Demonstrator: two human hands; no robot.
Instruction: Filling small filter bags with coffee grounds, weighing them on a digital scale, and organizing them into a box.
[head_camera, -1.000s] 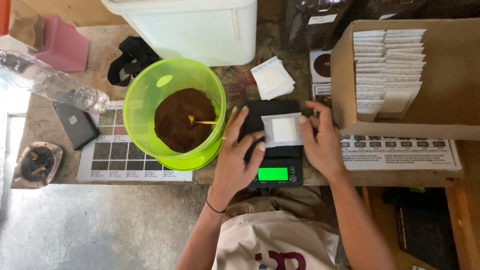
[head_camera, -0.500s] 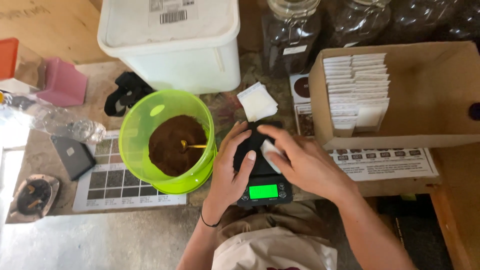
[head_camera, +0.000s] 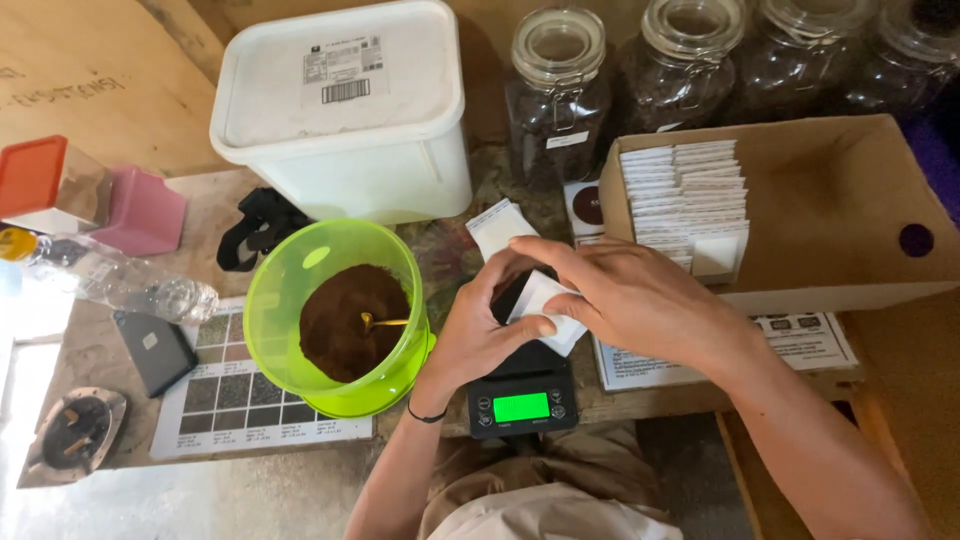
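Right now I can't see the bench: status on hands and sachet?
Both hands, left hand and right hand, pinching the white sachet above the black scale. Green bowl of coffee grounds alongside left. Nothing blocking.

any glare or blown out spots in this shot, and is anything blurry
Head view: daylight blows out the floor at the lower left edge; the black scale's green display glows bright but unclipped; the crumpled clear plastic bottle glints; both hands, left hand and right hand, look sharp on the white paper sachet.
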